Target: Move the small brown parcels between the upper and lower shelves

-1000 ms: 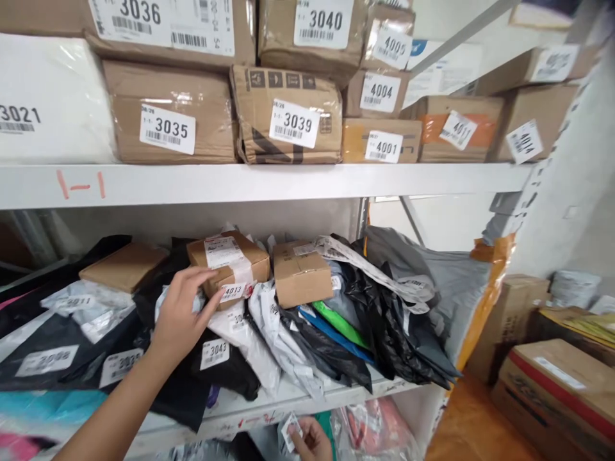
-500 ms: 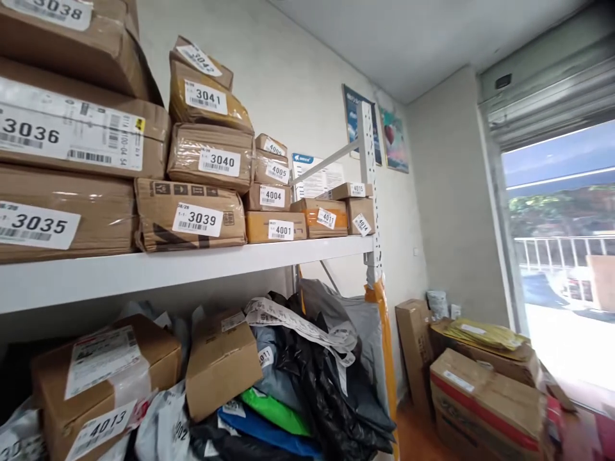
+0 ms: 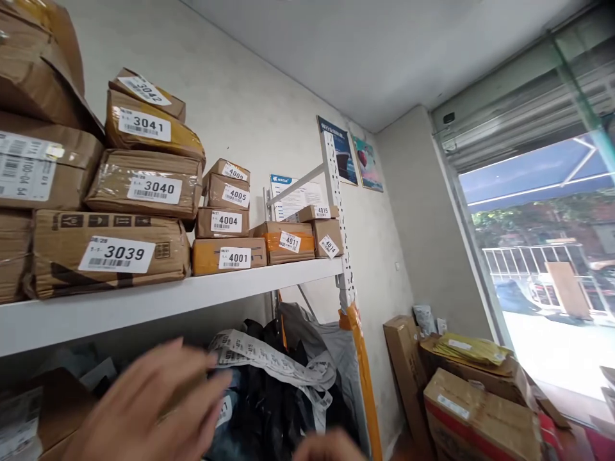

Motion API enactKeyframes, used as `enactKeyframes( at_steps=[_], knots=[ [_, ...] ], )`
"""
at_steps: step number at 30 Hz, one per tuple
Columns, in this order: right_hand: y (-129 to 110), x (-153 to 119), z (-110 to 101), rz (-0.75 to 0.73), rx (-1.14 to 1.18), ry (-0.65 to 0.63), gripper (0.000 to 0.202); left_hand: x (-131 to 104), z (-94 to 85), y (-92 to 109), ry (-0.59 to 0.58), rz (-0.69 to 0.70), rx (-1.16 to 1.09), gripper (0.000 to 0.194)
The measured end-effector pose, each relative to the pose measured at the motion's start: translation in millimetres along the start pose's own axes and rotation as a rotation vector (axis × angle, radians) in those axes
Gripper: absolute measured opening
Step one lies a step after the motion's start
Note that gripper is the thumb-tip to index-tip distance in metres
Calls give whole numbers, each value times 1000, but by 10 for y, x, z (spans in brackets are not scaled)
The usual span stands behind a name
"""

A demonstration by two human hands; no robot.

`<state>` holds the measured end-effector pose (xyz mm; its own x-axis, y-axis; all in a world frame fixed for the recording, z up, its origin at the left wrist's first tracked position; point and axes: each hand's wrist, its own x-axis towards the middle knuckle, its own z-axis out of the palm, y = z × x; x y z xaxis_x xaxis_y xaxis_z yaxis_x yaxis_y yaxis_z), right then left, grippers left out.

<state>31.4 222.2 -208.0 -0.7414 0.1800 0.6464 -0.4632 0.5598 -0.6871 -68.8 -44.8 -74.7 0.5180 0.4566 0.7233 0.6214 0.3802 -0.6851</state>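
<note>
My left hand (image 3: pixel 154 403), blurred by motion, is raised in front of the lower shelf. Its fingers stretch to the right with a gap between them, and I see nothing held. Brown cardboard shows through that gap. Only the blurred top of my right hand (image 3: pixel 329 446) shows at the bottom edge; its fingers are hidden. Between and beyond the hands, a long white strip of printed number labels (image 3: pixel 273 353) drapes over black plastic parcels (image 3: pixel 269 403). At the lower left, a cardboard box (image 3: pixel 67 403) is partly covered by my left hand.
A white shelf board (image 3: pixel 269 282) above carries numbered boxes, including 3039 (image 3: pixel 168 262) and 4001 (image 3: pixel 257 251). Orange tape wraps the shelf post (image 3: pixel 362 378). Cartons (image 3: pixel 500 410) with yellow mailers (image 3: pixel 473 349) on top stand at right, near the bright doorway.
Both hands have come into view from below. The view has turned right and tilted up, so the shelf boxes sit further left and lower. My left hand now covers part of the lower shelf.
</note>
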Motion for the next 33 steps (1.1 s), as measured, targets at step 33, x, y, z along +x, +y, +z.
enactKeyframes(
  at_steps=[33],
  knots=[
    [-979, 2247, -1536, -261, -461, 821, 90, 2978, 1362, -413, -498, -352, 187, 54]
  ],
)
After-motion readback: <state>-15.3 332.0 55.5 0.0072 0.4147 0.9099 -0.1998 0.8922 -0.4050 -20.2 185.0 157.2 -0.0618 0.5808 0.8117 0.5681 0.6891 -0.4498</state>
